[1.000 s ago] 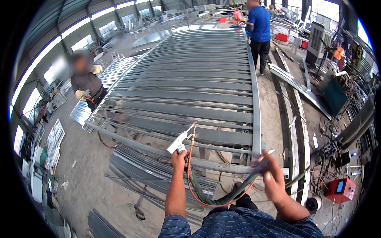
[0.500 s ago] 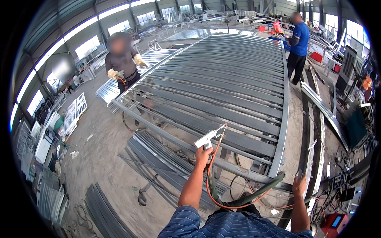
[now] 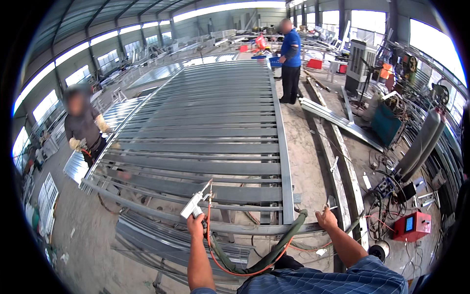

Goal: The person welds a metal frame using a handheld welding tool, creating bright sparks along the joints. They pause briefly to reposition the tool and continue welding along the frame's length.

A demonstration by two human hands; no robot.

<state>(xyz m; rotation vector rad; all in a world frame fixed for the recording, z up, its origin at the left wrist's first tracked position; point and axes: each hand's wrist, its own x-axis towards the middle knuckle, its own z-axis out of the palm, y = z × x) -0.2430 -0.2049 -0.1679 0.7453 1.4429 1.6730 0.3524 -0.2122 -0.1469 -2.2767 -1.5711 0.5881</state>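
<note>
While left fingers (image 3: 197, 222) clasp it underneath, white torch (image 3: 194, 203), tilted

no words or numbers legible. small lit blue rectangular screen (image 3: 409, 224) on front of red box-shaped machine (image 3: 423, 229), floor at right: characters too small to read. pale gun-shaped torch (image 3: 192, 205) in left hand (image 3: 196, 226): any casing marks too small to tell.

Left hand (image 3: 196, 226) covers part of the white gun (image 3: 193, 205); right hand (image 3: 326, 218), too small to tell whether it grips anything! Grey-clad co-worker (image 3: 84, 126) and blue-shirted co-worker (image 3: 292, 50), both blurred above the shoulders; striped shirt (image 3: 323, 280) cut off below.
</note>
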